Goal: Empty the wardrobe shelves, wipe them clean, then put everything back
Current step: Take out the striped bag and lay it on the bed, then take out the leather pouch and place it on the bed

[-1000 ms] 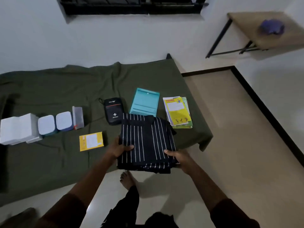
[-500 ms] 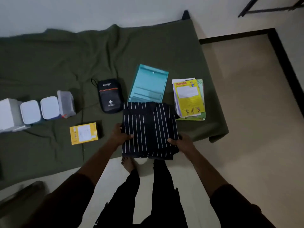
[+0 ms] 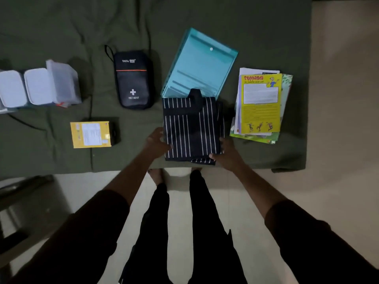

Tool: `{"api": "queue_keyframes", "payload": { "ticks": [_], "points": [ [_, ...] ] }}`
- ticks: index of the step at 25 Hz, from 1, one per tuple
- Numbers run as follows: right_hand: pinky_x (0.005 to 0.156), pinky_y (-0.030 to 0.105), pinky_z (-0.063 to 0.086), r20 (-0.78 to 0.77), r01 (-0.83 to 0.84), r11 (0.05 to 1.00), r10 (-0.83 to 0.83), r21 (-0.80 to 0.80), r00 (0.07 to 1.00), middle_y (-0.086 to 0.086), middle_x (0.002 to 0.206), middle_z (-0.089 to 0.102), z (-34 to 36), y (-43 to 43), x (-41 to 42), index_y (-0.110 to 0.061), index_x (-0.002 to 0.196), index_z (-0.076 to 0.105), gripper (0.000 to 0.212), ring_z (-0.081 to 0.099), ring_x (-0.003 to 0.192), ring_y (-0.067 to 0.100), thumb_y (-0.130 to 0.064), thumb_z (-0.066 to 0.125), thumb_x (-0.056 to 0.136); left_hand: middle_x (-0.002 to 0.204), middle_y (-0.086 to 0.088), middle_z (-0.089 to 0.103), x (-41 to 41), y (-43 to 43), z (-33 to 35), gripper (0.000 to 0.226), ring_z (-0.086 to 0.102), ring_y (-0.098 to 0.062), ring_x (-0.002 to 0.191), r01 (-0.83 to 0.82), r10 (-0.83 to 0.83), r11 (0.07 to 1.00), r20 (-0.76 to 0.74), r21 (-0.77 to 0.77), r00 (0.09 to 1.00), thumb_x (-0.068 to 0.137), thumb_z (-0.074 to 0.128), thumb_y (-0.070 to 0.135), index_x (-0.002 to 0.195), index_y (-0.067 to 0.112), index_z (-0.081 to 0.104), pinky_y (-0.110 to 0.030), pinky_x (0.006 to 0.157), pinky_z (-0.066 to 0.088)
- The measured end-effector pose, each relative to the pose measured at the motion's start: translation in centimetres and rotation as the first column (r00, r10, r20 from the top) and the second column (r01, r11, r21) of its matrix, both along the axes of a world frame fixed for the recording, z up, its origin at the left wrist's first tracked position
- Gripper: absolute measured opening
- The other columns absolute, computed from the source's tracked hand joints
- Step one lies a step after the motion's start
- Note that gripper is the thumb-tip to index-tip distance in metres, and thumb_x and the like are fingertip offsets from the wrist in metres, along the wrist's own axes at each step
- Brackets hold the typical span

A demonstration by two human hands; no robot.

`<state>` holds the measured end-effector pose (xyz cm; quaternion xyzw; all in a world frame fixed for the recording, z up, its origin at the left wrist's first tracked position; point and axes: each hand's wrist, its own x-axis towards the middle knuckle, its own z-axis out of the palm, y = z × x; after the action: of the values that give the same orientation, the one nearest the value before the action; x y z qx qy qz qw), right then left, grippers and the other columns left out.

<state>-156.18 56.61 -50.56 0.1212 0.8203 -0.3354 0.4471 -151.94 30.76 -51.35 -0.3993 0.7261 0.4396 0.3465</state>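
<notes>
A folded black cloth with thin white stripes [image 3: 190, 128] lies on the green bedsheet [image 3: 61, 160] near the bed's front edge. My left hand [image 3: 156, 143] grips its left side, thumb on top. My right hand [image 3: 224, 153] holds its lower right corner. The cloth overlaps the near end of a teal plastic folder [image 3: 202, 62]. To the right lies a stack of booklets with a yellow cover on top [image 3: 260, 105]. Left of the cloth are a black first aid pouch [image 3: 133, 78] and a yellow box [image 3: 90, 134].
Several white lidded containers [image 3: 39, 87] stand in a row at the bed's left. Pale floor tiles [image 3: 338, 119] lie right of the bed and under my feet. A dark object [image 3: 26, 199] sits on the floor at the lower left.
The striped cloth has come down from in front of the bed onto the sheet, both hands still on it. The camera has tilted down and moved closer to the bed.
</notes>
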Motion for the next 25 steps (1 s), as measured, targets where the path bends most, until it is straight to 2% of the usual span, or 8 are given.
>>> {"api": "queue_keyframes", "payload": {
  "ticks": [2, 4, 8, 13, 16, 19, 22, 25],
  "points": [
    [0.081, 0.018, 0.038, 0.034, 0.033, 0.999, -0.033, -0.007, 0.999, 0.019, 0.146, 0.045, 1.2, -1.0, -0.9, -0.003, 0.147, 0.039, 0.07, 0.049, 0.131, 0.028, -0.006, 0.075, 0.087, 0.114, -0.007, 0.053, 0.1, 0.4, 1.5, 0.078, 0.057, -0.021, 0.102, -0.08, 0.081, 0.997, -0.092, 0.017, 0.992, 0.069, 0.089, 0.014, 0.137, 0.007, 0.052, -0.033, 0.085, 0.051],
    [0.079, 0.022, 0.04, 0.05, 0.036, 0.999, -0.034, -0.028, 0.998, 0.02, 0.144, 0.047, 2.6, -1.8, -1.8, -0.006, 0.144, 0.042, 0.065, 0.051, 0.127, 0.029, -0.011, 0.074, 0.088, 0.112, -0.017, 0.059, 0.3, 0.4, 2.7, 0.08, 0.057, -0.021, 0.096, -0.155, 0.153, 0.988, -0.157, -0.001, 0.976, 0.059, 0.093, 0.022, 0.129, 0.002, 0.058, -0.038, 0.087, 0.052],
    [0.081, 0.03, 0.044, -0.013, -0.091, 0.993, 0.09, -0.073, 0.996, 0.018, 0.138, 0.053, 6.7, -3.5, -3.7, -0.006, 0.138, 0.047, 0.056, 0.056, 0.118, 0.028, -0.02, 0.073, 0.09, 0.109, -0.008, 0.056, 0.4, 0.4, 7.2, 0.053, 0.055, -0.02, 0.098, -0.195, 0.19, 0.981, -0.177, -0.007, 0.966, 0.082, 0.083, 0.009, 0.128, 0.001, 0.059, -0.027, 0.079, 0.045],
    [0.081, 0.03, 0.045, -0.094, -0.243, 0.96, 0.232, -0.138, 0.968, 0.012, 0.128, 0.058, 11.7, -7.2, -4.5, -0.009, 0.132, 0.053, 0.047, 0.057, 0.103, 0.02, -0.023, 0.071, 0.092, 0.108, -0.007, 0.053, 4.1, -0.3, 12.8, 0.048, 0.053, -0.019, 0.094, -0.386, 0.368, 0.922, -0.258, -0.023, 0.893, 0.085, 0.077, 0.006, 0.128, 0.001, 0.057, -0.024, 0.066, 0.043],
    [0.089, 0.04, 0.053, -0.135, -0.349, 0.921, 0.328, -0.175, 0.935, 0.008, 0.124, 0.06, 14.9, -11.1, -3.4, -0.011, 0.128, 0.056, 0.042, 0.06, 0.105, 0.022, -0.026, 0.071, 0.092, 0.111, -0.004, 0.054, 8.3, -1.7, 16.4, 0.047, 0.053, -0.016, 0.095, -0.448, 0.416, 0.893, -0.296, -0.046, 0.86, 0.088, 0.075, 0.012, 0.131, 0.008, 0.056, -0.021, 0.07, 0.04],
    [0.097, 0.048, 0.053, -0.19, -0.51, 0.84, 0.478, -0.185, 0.857, 0.009, 0.123, 0.061, 17.9, -16.3, -0.3, -0.012, 0.125, 0.057, 0.039, 0.062, 0.106, 0.024, -0.024, 0.072, 0.091, 0.118, -0.008, 0.058, 14.1, -4.2, 20.0, 0.05, 0.055, -0.017, 0.101, -0.574, 0.518, 0.817, -0.374, -0.049, 0.769, 0.089, 0.075, 0.016, 0.134, 0.01, 0.056, -0.022, 0.077, 0.044],
    [0.092, 0.044, 0.053, -0.266, -0.652, 0.728, 0.599, -0.213, 0.756, 0.012, 0.118, 0.064, 20.7, -22.9, 5.9, -0.01, 0.12, 0.059, 0.034, 0.062, 0.1, 0.023, -0.018, 0.073, 0.09, 0.121, -0.006, 0.06, 22.5, -6.9, 23.5, 0.05, 0.056, -0.015, 0.105, -0.725, 0.627, 0.687, -0.463, -0.052, 0.627, 0.09, 0.074, 0.02, 0.136, 0.011, 0.056, -0.024, 0.082, 0.046],
    [0.085, 0.037, 0.051, -0.368, -0.799, 0.565, 0.712, -0.205, 0.598, 0.007, 0.104, 0.067, 22.5, -28.9, 15.4, -0.009, 0.114, 0.063, 0.029, 0.064, 0.096, 0.024, -0.015, 0.075, 0.087, 0.128, -0.008, 0.061, 33.5, -8.3, 25.5, 0.048, 0.06, -0.02, 0.111, -0.863, 0.72, 0.502, -0.528, -0.051, 0.45, 0.089, 0.074, 0.023, 0.134, 0.013, 0.059, -0.026, 0.081, 0.049]
  ]
}}
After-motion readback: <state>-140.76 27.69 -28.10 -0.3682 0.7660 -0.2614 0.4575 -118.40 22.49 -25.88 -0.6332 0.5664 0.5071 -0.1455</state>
